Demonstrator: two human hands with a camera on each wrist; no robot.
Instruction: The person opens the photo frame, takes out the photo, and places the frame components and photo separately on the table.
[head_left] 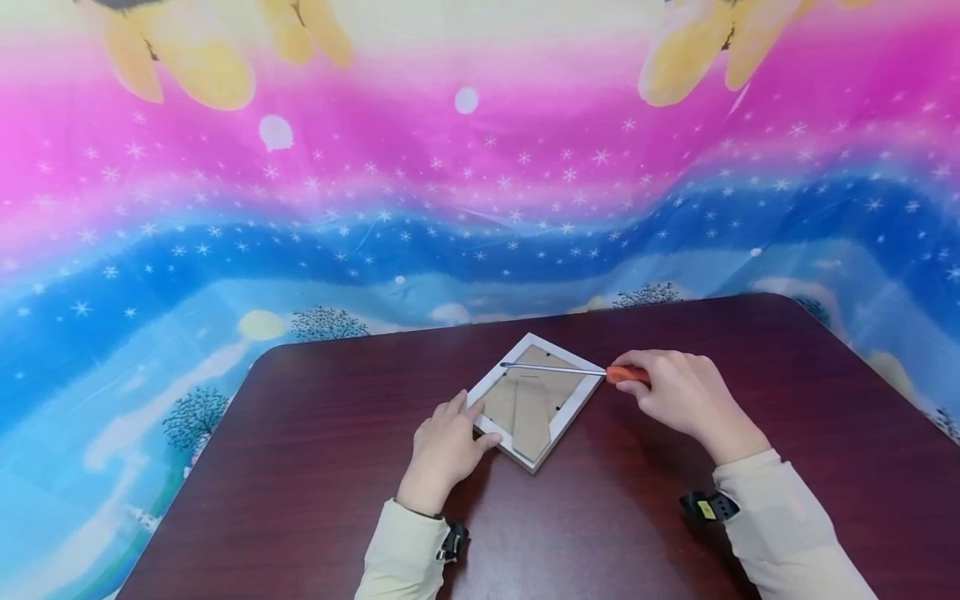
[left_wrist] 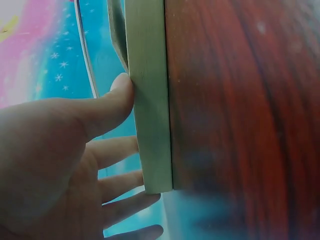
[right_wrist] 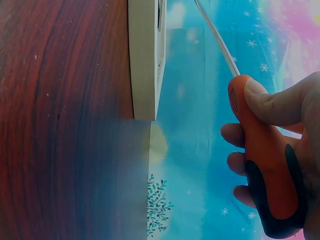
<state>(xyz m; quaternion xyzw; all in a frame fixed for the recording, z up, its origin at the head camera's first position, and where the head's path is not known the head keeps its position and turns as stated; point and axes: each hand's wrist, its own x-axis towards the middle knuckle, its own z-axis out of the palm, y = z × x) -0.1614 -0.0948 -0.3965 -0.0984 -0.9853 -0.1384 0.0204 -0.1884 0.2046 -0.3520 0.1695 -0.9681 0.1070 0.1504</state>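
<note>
A picture frame [head_left: 570, 410] lies face down on the table, its brown backing board [head_left: 498, 406] and folded stand [head_left: 531, 421] facing up. Small dark tabs sit along the backing's edges. My left hand [head_left: 447, 442] rests on the frame's left corner, thumb and fingers against its edge; the left wrist view shows the thumb [left_wrist: 120, 92] on the wooden side. In my right hand [head_left: 682, 390] is a screwdriver [right_wrist: 267, 160] with an orange and black handle, gripped with the thumb along it. Its metal shaft extends left over the frame; whether the tip touches is hard to tell.
The dark red-brown wooden table [head_left: 315, 467] spreads around the frame on all sides. Behind it hangs a pink and blue cloth [head_left: 465, 183] printed with snowflakes, meeting the table's far edge. Black bands [head_left: 708, 506] circle both wrists.
</note>
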